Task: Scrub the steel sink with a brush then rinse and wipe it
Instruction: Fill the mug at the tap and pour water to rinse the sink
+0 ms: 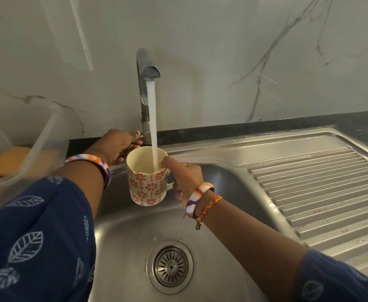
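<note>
The fingers of the right hand point(184, 177) are curled round the handle of a mug point(147, 177), with the thumb laid along the rim. The fingers of the left hand point(118, 147) are wrapped about something at the foot of the tap point(146, 68), presumably its lever; what is gripped is hidden behind the hand and the mug, so it cannot be told for certain.

One mug is seen: cream inside, patterned outside with red-orange flowers and dashes, held upright above the basin. One stream of water point(152, 118) is seen falling from the spout straight into it.

Two hands are counted, each wrist ringed by one orange, white and purple bangle point(91, 162); a red and yellow thread bracelet point(208, 207) is worn on the right wrist besides. Two dark blue sleeves point(37, 236) printed with white leaves are seen.

One steel sink point(124, 236) is seen, filling the lower middle and right of the view, set into a dark counter below a marbled wall point(222, 51). Its single basin is dull and matt, faintly smeared, with a few pale specks near the one round drain strainer point(171, 267). One ribbed draining board point(320, 188) is joined to the basin on the right; small reddish-brown spots are scattered over its ridges.

At the left edge, one clear plastic container point(37, 147) is seen, with a wooden board point(11, 160) behind it.
</note>
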Tool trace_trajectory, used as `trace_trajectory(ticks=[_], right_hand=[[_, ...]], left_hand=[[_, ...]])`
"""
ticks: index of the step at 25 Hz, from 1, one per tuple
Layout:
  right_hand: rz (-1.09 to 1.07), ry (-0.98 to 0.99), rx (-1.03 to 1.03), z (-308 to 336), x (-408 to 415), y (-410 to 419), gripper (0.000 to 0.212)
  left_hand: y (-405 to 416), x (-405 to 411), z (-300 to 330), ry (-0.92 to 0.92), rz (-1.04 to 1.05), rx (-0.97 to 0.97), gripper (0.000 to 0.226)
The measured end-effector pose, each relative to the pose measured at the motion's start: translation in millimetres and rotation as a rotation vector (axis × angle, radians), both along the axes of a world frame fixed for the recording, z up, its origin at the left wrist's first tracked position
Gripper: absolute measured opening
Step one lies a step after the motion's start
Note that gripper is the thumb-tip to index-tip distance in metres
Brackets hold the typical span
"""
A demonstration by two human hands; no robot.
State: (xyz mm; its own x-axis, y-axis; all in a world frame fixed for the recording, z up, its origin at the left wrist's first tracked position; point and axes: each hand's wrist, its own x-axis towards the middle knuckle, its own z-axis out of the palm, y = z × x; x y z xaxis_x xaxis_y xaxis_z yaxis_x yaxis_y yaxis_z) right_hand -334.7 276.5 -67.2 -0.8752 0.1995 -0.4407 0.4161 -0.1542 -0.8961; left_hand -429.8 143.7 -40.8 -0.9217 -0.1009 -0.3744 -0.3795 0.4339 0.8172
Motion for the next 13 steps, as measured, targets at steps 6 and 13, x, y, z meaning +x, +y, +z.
trace_trajectory(ticks=[6, 13], right_hand=[[0.015, 0.024, 0.006, 0.1, -0.5, 1.2, 0.025], [0.014, 0.038, 0.010, -0.2, -1.0, 3.5, 0.027]], left_hand=[[1.6, -0.3, -0.4, -0.002, 0.006, -0.011, 0.034], [5.2, 3.2, 2.0, -0.010, 0.002, -0.043, 0.032]])
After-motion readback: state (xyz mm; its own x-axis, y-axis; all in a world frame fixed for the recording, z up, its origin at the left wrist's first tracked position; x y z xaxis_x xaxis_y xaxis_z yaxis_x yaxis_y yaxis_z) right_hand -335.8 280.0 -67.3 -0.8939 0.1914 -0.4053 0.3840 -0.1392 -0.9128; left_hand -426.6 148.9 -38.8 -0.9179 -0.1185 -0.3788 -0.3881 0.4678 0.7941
